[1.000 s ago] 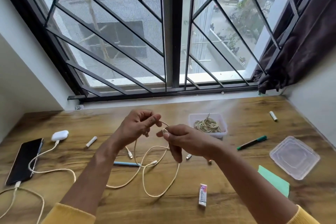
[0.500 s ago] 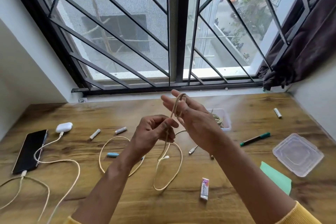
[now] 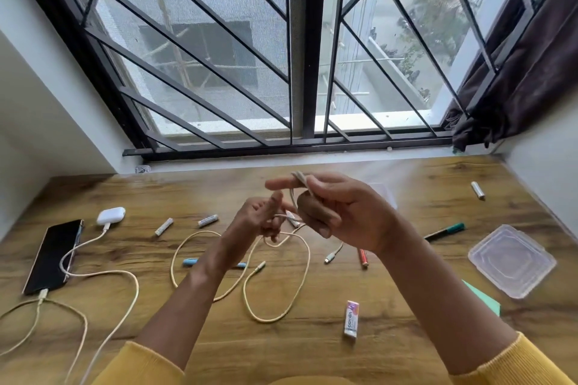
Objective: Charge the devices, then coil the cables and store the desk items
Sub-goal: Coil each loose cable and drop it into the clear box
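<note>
A cream cable [image 3: 275, 297] lies in loops on the wooden desk [image 3: 281, 350] and rises to my hands. My right hand [image 3: 341, 212] is raised above the desk with turns of the cable wrapped over its fingers, thumb pressing them. My left hand [image 3: 262, 222] pinches the cable just below and to the left. A black phone [image 3: 54, 256] and a white earbud case [image 3: 110, 216] sit at the left, each with a cream cable [image 3: 103, 275] plugged in.
Batteries [image 3: 208, 220], [image 3: 164, 226], [image 3: 478, 190], a blue pen [image 3: 190, 262], a red pen [image 3: 362, 258], a green marker [image 3: 445, 231], an eraser [image 3: 351, 318], a clear lid [image 3: 513, 264] and a green paper [image 3: 483, 298] lie around. A clear box [image 3: 386, 194] is mostly hidden behind my right hand.
My right hand rose and turned palm-in, taking turns of cable round its fingers. My left hand moved under it, feeding cable. The loops on the desk shifted and shortened.
</note>
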A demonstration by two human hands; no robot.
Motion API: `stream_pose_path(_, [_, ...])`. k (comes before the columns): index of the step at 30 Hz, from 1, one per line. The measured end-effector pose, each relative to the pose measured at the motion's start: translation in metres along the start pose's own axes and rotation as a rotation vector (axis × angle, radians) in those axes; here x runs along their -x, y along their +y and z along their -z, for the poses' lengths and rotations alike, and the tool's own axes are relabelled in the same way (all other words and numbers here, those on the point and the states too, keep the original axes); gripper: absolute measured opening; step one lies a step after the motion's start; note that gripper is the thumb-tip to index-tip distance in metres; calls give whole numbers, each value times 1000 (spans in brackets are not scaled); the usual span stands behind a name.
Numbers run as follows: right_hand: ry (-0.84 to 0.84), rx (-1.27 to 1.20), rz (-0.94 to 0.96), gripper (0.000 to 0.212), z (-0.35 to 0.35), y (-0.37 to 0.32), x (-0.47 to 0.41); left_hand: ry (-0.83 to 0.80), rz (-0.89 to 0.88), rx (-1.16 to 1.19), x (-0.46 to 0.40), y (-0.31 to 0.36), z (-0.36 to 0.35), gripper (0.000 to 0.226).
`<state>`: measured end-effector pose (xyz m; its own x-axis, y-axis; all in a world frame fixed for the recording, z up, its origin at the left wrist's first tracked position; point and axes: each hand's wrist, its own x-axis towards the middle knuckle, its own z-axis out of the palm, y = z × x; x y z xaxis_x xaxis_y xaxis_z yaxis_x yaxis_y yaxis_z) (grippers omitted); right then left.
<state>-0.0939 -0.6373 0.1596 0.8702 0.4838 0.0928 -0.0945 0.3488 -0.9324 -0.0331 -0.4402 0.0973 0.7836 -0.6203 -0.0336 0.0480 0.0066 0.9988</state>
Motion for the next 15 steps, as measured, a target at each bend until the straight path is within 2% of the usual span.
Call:
stream_pose_path(3, [-121, 131, -100, 44, -2, 0, 3, 73, -14, -88, -4, 8, 9, 66])
stream_pose_path(6, [-184, 306, -202, 43, -5, 4, 3, 44, -51, -197, -7, 17, 10, 57])
stream_pose_path(12, [-103, 636, -553, 32, -3, 16, -1, -35, -61, -291, -14, 14, 10, 34])
stream_pose_path(15, [-115, 836, -673, 24, -8, 14, -3, -51, -90, -268, -12, 14, 8, 25])
